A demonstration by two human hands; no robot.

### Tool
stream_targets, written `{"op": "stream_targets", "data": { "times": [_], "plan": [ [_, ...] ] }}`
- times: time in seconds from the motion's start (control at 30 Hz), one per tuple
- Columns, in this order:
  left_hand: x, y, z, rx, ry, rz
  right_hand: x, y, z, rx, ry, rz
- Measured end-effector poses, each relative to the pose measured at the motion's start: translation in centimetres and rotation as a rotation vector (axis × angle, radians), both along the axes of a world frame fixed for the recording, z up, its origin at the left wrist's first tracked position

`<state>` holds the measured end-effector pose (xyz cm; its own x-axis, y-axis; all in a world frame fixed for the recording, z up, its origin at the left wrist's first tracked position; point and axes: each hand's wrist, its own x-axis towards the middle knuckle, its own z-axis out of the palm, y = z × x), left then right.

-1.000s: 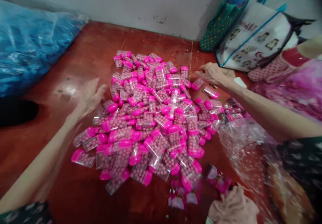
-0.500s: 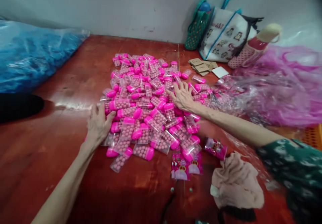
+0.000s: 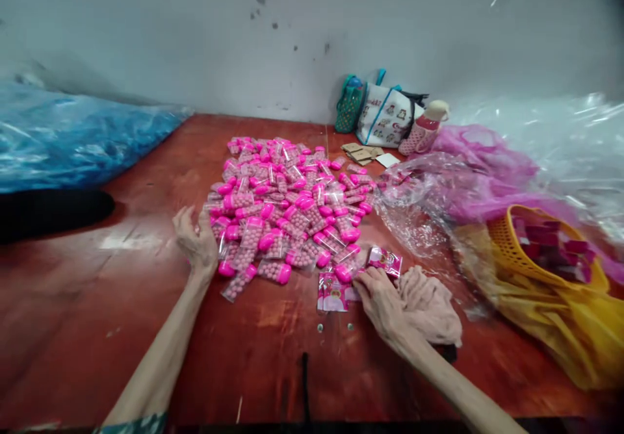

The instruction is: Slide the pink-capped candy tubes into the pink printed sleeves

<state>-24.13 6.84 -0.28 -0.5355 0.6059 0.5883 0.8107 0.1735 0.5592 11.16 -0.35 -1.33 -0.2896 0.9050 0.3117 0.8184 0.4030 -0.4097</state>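
**Q:** Head view: what are the two hands doing?

**A:** Left hand (image 3: 196, 238) is resting at the near left edge of the heap of pink-capped clear cases (image 3: 287, 206), fingers loosely curled and slightly apart, touching the outermost cases. Right hand (image 3: 381, 297) is lying palm down, fingertips pressing together on the pink printed packets (image 3: 335, 292) just in front of the heap.

**Q:** Where is the heap lying, and what is surrounding it?

**A:** It is lying mid-way across the red-brown table (image 3: 97, 304). A beige cloth (image 3: 429, 301) is touching the right hand's far side. Crumpled clear plastic (image 3: 419, 206) is spreading beside the heap on the right, a yellow basket (image 3: 531, 252) is sitting near it, a blue plastic bag (image 3: 73, 138) is lying well apart at left, and tote bags (image 3: 380, 112) are leaning against the wall
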Motion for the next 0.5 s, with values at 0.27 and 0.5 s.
{"op": "stream_targets", "data": {
  "times": [0.27, 0.5],
  "plan": [
    [11.4, -8.0, 2.5, 0.244, 0.214, -0.483, 4.2, -1.3, 2.2, 0.034, -0.014, -0.254],
    [28.8, -11.1, 0.9, -0.462, 0.253, -1.171, 10.2, -5.8, -2.1, 0.164, -0.111, -0.548]
  ]
}}
